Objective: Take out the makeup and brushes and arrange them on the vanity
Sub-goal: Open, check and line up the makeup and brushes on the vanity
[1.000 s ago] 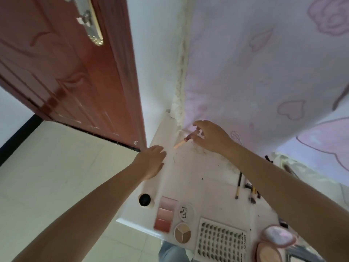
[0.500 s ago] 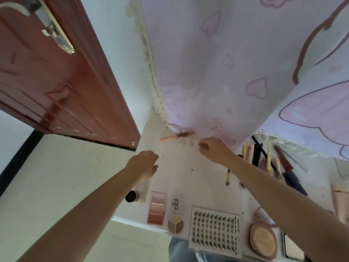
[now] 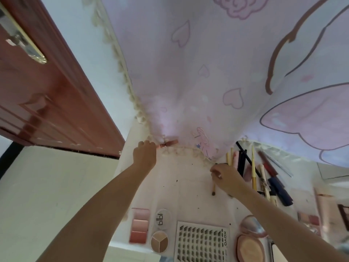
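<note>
1. Most of the task looks done: palettes, compacts and sticks already lie on the white, speckled vanity [image 3: 185,188], under a soft pink printed curtain [image 3: 198,76] with a tasselled hem.
2. Flat goods line the near edge: a gridded lash tray [image 3: 201,242], a round peach compact [image 3: 250,249], a three-band blush palette [image 3: 139,225] and a small round tri-colour pan [image 3: 159,242].
3. Slim brushes and pencils [image 3: 254,171], smooth and rod-shaped, lie in a loose, crowded row at the right; straightening them seems left.
4. Left hand [image 3: 144,155] curls round the end of a pinkish tube [image 3: 170,143] at the curtain hem.
5. Right hand [image 3: 225,177] pinches a thin, dark-tipped brush [image 3: 214,190], fingers narrow.
</note>
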A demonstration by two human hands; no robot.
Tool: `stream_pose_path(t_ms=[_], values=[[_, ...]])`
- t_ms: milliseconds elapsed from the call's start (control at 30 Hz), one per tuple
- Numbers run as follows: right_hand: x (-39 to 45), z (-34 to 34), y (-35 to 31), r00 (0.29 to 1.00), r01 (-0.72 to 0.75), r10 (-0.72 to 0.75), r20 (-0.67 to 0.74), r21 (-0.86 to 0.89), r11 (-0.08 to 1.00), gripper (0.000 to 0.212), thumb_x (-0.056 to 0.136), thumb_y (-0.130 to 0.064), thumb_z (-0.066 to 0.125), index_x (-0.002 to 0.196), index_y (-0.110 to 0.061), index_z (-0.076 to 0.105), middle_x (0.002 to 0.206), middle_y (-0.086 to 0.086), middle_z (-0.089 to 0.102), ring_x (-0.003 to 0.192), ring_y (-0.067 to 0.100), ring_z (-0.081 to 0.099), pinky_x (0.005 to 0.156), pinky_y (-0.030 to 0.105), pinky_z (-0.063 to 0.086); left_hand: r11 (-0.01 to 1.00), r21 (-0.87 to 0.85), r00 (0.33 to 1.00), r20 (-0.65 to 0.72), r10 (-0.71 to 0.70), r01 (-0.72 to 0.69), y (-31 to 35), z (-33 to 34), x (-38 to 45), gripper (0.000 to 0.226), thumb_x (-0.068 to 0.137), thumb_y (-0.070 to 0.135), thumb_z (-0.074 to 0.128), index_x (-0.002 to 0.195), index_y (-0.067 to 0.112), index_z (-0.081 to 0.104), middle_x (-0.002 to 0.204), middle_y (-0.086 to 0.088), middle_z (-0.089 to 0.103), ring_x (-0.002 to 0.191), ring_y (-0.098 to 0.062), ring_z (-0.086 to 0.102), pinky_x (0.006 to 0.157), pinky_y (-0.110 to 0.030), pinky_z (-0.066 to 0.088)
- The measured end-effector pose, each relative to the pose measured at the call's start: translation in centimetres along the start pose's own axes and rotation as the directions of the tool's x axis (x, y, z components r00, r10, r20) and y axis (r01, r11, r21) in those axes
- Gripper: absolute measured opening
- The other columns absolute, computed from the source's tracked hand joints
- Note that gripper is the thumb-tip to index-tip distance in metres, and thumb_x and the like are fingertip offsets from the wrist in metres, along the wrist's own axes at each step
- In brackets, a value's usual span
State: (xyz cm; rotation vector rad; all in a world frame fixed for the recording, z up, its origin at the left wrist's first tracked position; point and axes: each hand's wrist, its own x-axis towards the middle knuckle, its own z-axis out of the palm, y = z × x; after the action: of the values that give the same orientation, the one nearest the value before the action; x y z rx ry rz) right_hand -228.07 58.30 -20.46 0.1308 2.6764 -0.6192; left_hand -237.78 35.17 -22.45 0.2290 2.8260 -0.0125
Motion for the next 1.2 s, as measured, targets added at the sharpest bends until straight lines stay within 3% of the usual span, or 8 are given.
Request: stream_pose_path(t_ms=[233, 467, 567, 700, 800, 900, 1033, 1200], values=[[0.8, 0.3, -0.4, 0.999, 0.033, -0.034, 0.028, 0.035, 0.999, 0.024, 0.091, -0.015, 0.044, 0.106, -0.005, 0.059, 0.103, 0.008, 0.063, 0.089, 0.017, 0.054, 0.073, 0.021, 0.037, 0.994, -0.048, 0.993, -0.060, 0.097, -0.100, -0.9, 1.1, 0.7, 0.023, 0.090, 0.002, 0.040, 0.105, 0.006, 0.056, 0.105, -0.009, 0.056, 0.103, -0.024, 0.048, 0.073, -0.029, 0.042], [1.4, 1.4, -2.0, 0.996, 0.050, -0.053, 0.066, 0.044, 0.998, 0.025, 0.091, -0.013, 0.043, 0.108, -0.006, 0.059, 0.106, 0.008, 0.062, 0.095, 0.021, 0.056, 0.075, 0.023, 0.041, 0.997, 0.028, 0.997, -0.020, 0.077, -0.076, -4.5, 1.3, -1.5, 0.023, 0.090, 0.003, 0.040, 0.104, 0.008, 0.057, 0.104, -0.007, 0.055, 0.103, -0.024, 0.047, 0.074, -0.031, 0.044], [1.9, 2.0, -2.6, 0.992, 0.085, -0.088, 0.089, 0.040, 0.996, 0.025, 0.091, -0.013, 0.043, 0.109, -0.006, 0.059, 0.109, 0.008, 0.061, 0.101, 0.021, 0.055, 0.081, 0.024, 0.040, 0.996, 0.051, 0.997, 0.024, 0.072, -0.073, -4.8, 1.6, -1.6, 0.025, 0.088, 0.000, 0.040, 0.105, 0.009, 0.057, 0.106, -0.006, 0.055, 0.106, -0.023, 0.047, 0.075, -0.030, 0.044], [3.7, 2.5, -3.2, 0.964, 0.243, -0.228, 0.138, -0.102, 0.965, 0.032, 0.092, -0.013, 0.039, 0.122, -0.008, 0.053, 0.139, 0.007, 0.042, 0.129, 0.020, 0.034, 0.102, 0.020, 0.022, 1.000, 0.019, 0.999, 0.032, 0.019, -0.019, -4.9, 1.8, -1.4, 0.026, 0.086, -0.001, 0.041, 0.102, 0.010, 0.057, 0.106, -0.005, 0.054, 0.105, -0.022, 0.048, 0.069, -0.027, 0.039], [5.3, 2.9, -4.7, 0.927, 0.360, -0.317, 0.203, -0.229, 0.905, 0.037, 0.096, -0.020, 0.034, 0.132, -0.015, 0.043, 0.152, 0.002, 0.019, 0.140, 0.019, 0.014, 0.113, 0.028, 0.010, 1.000, -0.009, 0.999, 0.033, -0.029, 0.029, -5.3, 1.7, -1.4, 0.025, 0.086, -0.001, 0.040, 0.103, 0.009, 0.057, 0.106, -0.006, 0.054, 0.104, -0.024, 0.049, 0.068, -0.028, 0.038], [7.0, 3.4, -6.8, 0.904, 0.426, -0.369, 0.216, -0.383, 0.820, 0.040, 0.097, -0.023, 0.029, 0.135, -0.014, 0.038, 0.152, -0.002, 0.018, 0.140, 0.019, 0.012, 0.114, 0.037, 0.014, 0.997, -0.033, 0.997, 0.038, -0.068, 0.069, -5.6, 1.3, -1.5, 0.023, 0.087, 0.002, 0.041, 0.103, 0.007, 0.058, 0.106, -0.007, 0.056, 0.105, -0.025, 0.051, 0.072, -0.030, 0.043], [9.2, 3.2, -8.5, 0.966, 0.256, -0.217, 0.137, -0.463, 0.849, 0.047, 0.097, -0.030, 0.028, 0.140, -0.011, 0.026, 0.150, -0.001, 0.021, 0.140, 0.020, 0.012, 0.111, 0.042, 0.016, 0.991, -0.066, 0.990, 0.092, -0.108, 0.114, -5.4, 1.2, -1.7, 0.020, 0.089, 0.007, 0.042, 0.102, 0.006, 0.058, 0.105, -0.008, 0.057, 0.101, -0.025, 0.055, 0.070, -0.030, 0.042], [10.9, 2.6, -9.2, 0.996, 0.085, -0.077, 0.036, -0.442, 0.893, 0.047, 0.095, -0.033, 0.032, 0.134, -0.008, 0.033, 0.144, 0.006, 0.030, 0.133, 0.025, 0.023, 0.101, 0.041, 0.030, 0.973, -0.153, 0.975, 0.167, -0.147, 0.173, -4.5, 1.1, -1.2, 0.018, 0.091, 0.016, 0.044, 0.098, 0.005, 0.057, 0.105, -0.009, 0.059, 0.098, -0.026, 0.058, 0.068, -0.028, 0.039]])
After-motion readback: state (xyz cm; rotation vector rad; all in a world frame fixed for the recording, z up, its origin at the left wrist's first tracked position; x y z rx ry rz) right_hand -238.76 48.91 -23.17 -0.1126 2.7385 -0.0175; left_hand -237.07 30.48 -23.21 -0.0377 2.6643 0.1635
